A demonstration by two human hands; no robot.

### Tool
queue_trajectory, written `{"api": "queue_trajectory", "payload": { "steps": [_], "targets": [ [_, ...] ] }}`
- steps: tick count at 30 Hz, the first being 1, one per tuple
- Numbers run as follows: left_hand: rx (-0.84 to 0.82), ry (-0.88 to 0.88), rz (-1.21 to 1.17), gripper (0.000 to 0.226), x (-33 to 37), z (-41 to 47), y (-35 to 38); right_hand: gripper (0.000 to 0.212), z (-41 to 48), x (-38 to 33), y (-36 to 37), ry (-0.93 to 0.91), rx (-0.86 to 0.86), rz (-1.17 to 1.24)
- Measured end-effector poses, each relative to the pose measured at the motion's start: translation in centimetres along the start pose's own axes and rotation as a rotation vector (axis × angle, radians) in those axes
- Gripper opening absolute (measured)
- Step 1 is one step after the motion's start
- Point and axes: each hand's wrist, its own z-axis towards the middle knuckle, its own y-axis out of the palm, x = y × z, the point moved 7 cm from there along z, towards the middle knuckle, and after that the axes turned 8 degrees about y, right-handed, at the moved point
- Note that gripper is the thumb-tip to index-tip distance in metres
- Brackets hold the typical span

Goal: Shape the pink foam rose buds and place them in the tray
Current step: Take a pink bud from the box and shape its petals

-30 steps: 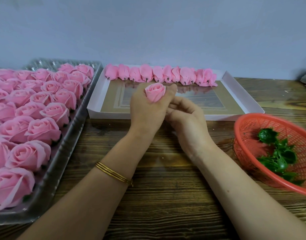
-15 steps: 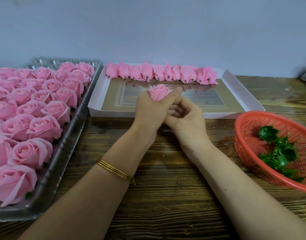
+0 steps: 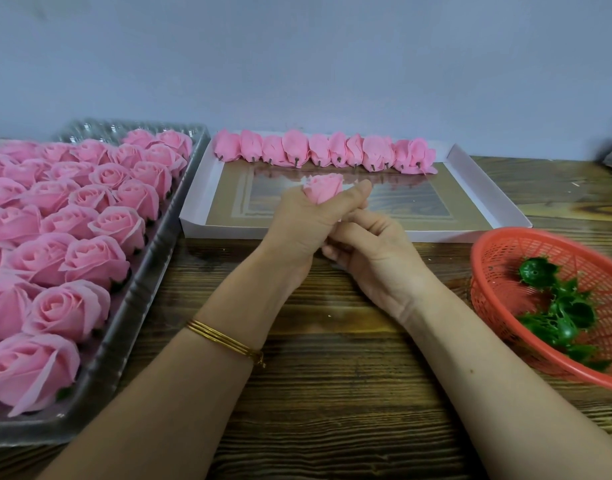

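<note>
Above the wooden table [image 3: 332, 393], left hand [image 3: 297, 230] grips a rose bud [image 3: 323, 189] tip-up; right hand [image 3: 377, 254] pinches its base

Dark wooden table [image 3: 332, 393], clear tray [image 3: 131, 327], white tray [image 3: 484, 192], red basket [image 3: 498, 271]

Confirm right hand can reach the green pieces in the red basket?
Probably yes: the red basket lies open just right of the right hand, bare table between. Its fingers curl under the rose bud, though.
</note>
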Motion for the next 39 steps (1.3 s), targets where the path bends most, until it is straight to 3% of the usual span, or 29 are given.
{"api": "queue_trajectory", "payload": {
  "steps": [4,11,15,18,22,26,31,35,39],
  "targets": [
    [0.054,0.012,-0.023,0.02,-0.1,0.2,-0.4,0.029,-0.2,-0.1,0.2,-0.041,0.02,-0.013],
    [0.065,0.013,-0.048,0.025,-0.3,0.1,-0.2,0.021,-0.7,-0.5,0.1,-0.148,0.169,-0.182],
    [0.011,-0.014,-0.003,0.034,-0.1,0.0,-0.1,0.012,-0.7,-0.2,0.2,-0.084,0.124,-0.094],
    [-0.052,-0.027,0.023,0.018,-0.1,-0.1,0.0,0.009,-0.5,-0.1,0.4,-0.015,0.066,-0.016],
    [-0.111,-0.034,0.039,0.019,0.2,-0.1,0.0,0.014,-0.5,0.0,0.7,0.06,-0.011,0.057],
    [-0.065,-0.021,0.028,0.02,0.2,0.1,-0.3,0.005,-0.5,0.0,0.8,0.043,0.007,0.101],
    [0.087,-0.01,-0.059,0.02,-0.2,0.2,-0.7,0.027,-0.9,-0.6,0.1,-0.121,0.19,-0.128],
    [0.082,0.013,-0.067,0.028,-0.3,-0.1,-0.1,0.025,-1.2,-1.3,0.3,-0.214,0.295,-0.267],
    [0.064,-0.004,-0.055,0.022,-0.3,0.1,-0.3,0.021,-1.5,-1.3,0.3,-0.204,0.276,-0.277]
  ]
}}
